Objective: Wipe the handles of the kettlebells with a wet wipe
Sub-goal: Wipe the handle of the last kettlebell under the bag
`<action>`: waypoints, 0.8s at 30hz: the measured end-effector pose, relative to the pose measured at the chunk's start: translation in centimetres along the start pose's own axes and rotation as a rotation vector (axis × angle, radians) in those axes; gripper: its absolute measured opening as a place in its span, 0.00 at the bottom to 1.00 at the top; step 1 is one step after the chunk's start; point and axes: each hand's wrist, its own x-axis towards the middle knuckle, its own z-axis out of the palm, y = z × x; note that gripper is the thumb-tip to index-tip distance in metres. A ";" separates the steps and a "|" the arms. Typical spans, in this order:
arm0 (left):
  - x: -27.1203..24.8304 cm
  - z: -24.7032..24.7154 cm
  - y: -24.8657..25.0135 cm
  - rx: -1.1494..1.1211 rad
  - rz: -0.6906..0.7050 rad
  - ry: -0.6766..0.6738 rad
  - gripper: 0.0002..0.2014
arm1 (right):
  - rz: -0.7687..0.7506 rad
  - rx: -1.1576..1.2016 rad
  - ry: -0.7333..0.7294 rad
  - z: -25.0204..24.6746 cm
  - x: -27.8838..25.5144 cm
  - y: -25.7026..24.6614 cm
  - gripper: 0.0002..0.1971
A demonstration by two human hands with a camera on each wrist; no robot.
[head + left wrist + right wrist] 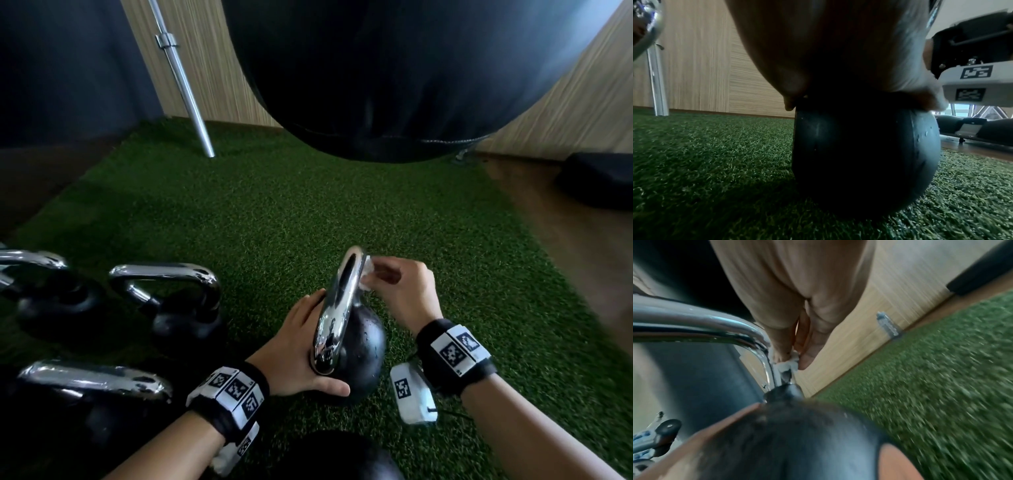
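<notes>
The person crouches over a black kettlebell [363, 346] that stands on the green turf floor [274, 205]. Its chrome handle [337, 308] points up and away from the person. The left hand [301, 346] lies against the left side of the ball, with straight fingers behind the handle and the thumb along the lower front; it steadies the kettlebell and does not grasp it. The right hand [400, 291] pinches a small white wet wipe [366, 274] between thumb and fingers and presses it on the right side of the handle, near the top bend. In the right wrist view the wipe [787, 365] sits on the handle's leg just above the place where the leg joins the ball.

Three other kettlebells with chrome handles stand to the left: one near [178, 308], one further left [51, 291], and one closest to the person [85, 404]. A steel barbell [185, 85] leans on the wooden wall, and a big black punching bag [376, 68] hangs above the turf
</notes>
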 end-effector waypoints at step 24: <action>0.6 0.9 -0.8 -0.144 -0.042 0.017 0.66 | -0.593 0.001 -0.066 -2.8 -7.5 -4.3 0.13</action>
